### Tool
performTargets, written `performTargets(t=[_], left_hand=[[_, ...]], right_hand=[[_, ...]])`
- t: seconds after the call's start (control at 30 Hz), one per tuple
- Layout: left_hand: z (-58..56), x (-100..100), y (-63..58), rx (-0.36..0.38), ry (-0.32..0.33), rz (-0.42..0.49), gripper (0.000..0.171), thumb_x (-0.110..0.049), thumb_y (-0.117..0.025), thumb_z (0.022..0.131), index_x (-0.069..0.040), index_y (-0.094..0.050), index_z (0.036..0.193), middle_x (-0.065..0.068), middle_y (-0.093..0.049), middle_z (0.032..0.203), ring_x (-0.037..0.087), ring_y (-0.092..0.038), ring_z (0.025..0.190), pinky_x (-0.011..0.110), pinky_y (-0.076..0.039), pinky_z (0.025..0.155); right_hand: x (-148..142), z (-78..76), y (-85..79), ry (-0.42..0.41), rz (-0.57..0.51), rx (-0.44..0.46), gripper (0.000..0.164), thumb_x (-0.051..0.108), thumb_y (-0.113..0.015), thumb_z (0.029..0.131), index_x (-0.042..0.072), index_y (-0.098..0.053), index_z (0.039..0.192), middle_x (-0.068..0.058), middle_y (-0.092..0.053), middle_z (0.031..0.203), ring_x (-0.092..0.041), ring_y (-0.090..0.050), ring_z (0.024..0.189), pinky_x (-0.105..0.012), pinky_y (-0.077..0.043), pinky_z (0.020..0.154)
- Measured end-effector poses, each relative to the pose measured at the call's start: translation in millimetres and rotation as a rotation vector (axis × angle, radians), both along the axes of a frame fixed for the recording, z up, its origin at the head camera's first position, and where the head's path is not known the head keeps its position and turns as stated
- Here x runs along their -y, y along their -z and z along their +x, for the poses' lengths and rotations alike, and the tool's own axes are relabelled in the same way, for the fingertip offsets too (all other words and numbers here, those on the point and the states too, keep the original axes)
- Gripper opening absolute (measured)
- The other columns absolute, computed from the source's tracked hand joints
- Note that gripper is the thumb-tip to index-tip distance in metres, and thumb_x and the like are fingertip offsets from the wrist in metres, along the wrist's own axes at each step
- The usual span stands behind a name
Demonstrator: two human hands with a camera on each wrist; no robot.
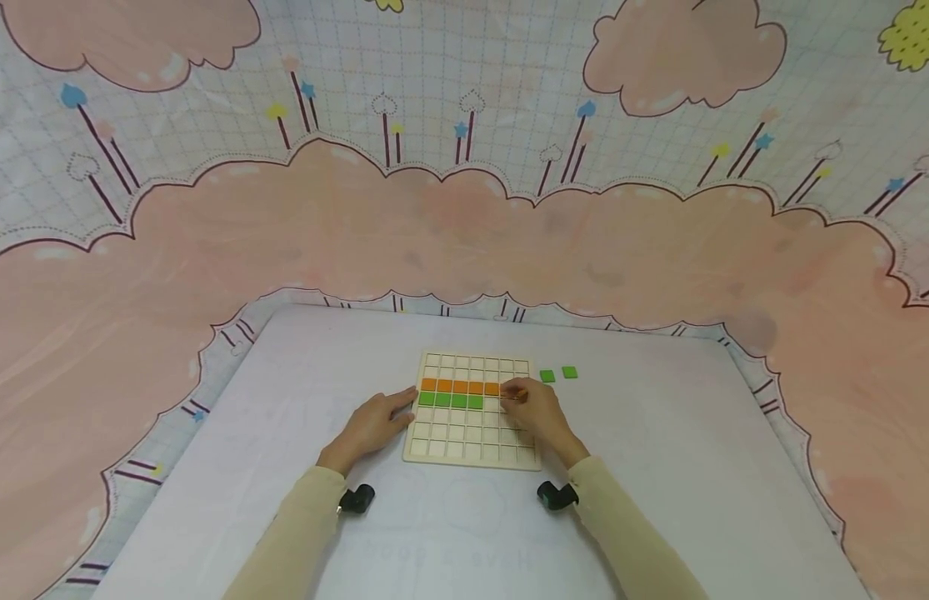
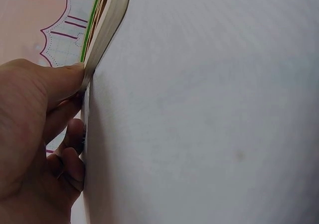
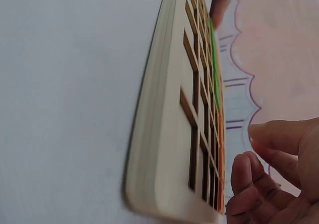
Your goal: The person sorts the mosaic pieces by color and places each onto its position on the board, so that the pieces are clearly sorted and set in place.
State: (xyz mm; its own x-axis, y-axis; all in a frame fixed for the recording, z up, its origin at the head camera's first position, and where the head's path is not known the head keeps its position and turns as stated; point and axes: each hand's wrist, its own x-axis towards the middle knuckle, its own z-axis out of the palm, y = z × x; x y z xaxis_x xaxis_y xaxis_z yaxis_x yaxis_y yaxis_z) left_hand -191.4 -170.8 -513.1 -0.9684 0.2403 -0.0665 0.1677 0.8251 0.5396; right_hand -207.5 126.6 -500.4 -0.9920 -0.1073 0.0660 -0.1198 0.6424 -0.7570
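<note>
A pale wooden grid board (image 1: 464, 458) lies on the white table with an upper row of orange square tiles (image 1: 461, 387) and a shorter row of green tiles (image 1: 452, 401). My left hand (image 1: 372, 427) touches the board's left edge; in the left wrist view its fairly straight thumb (image 2: 65, 82) rests at that edge. Over the right end of the orange row is my right hand (image 1: 537, 410), fingers bent and fingertips close together. Something orange (image 1: 521, 395) shows among those fingers; whether it is held or lies in the grid is unclear. The right wrist view shows no tile at the fingertips.
Two loose green tiles (image 1: 558, 374) lie on the table just beyond the board's upper right corner. The white tabletop (image 1: 344, 350) extends around the board. Behind it hangs a cloud-patterned cloth (image 1: 434, 225).
</note>
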Motion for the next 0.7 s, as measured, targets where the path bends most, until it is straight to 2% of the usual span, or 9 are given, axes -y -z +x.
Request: performTargets(t=[0.37, 0.57, 0.7], left_hand=[[-0.5, 0, 1.6, 0.002, -0.004, -0.017, 0.052, -0.030, -0.060, 0.098, -0.019, -0.048, 0.146, -0.003, -0.047, 0.152, 0.031, -0.056, 0.124, 0.050, -0.047, 0.103], [-1.0, 0, 4.5, 0.000, -0.013, -0.023, 0.051, -0.030, -0.060, 0.098, -0.021, -0.048, 0.146, -0.005, -0.048, 0.152, 0.024, -0.060, 0.112, 0.046, -0.050, 0.096], [-0.6, 1, 3.8, -0.001, -0.010, -0.014, 0.051, -0.030, -0.060, 0.098, -0.020, -0.048, 0.146, -0.005, -0.047, 0.152, 0.026, -0.059, 0.116, 0.048, -0.049, 0.099]], right_hand=[[-27, -3.1, -1.2, 0.031, -0.010, 0.013, 0.019, 0.012, -0.071, 0.088, 0.010, -0.072, 0.108, -0.005, -0.067, 0.100, -0.017, -0.062, 0.083, -0.026, -0.052, 0.070], [-41, -5.7, -4.4, 0.067, -0.007, 0.036, 0.023, 0.012, -0.069, 0.089, 0.009, -0.070, 0.112, -0.009, -0.067, 0.105, -0.019, -0.064, 0.087, -0.025, -0.052, 0.068], [-51, -8.9, -3.7, 0.078, 0.014, 0.052, 0.025, 0.015, -0.069, 0.091, 0.009, -0.069, 0.115, -0.009, -0.066, 0.107, -0.020, -0.064, 0.088, -0.024, -0.052, 0.066]])
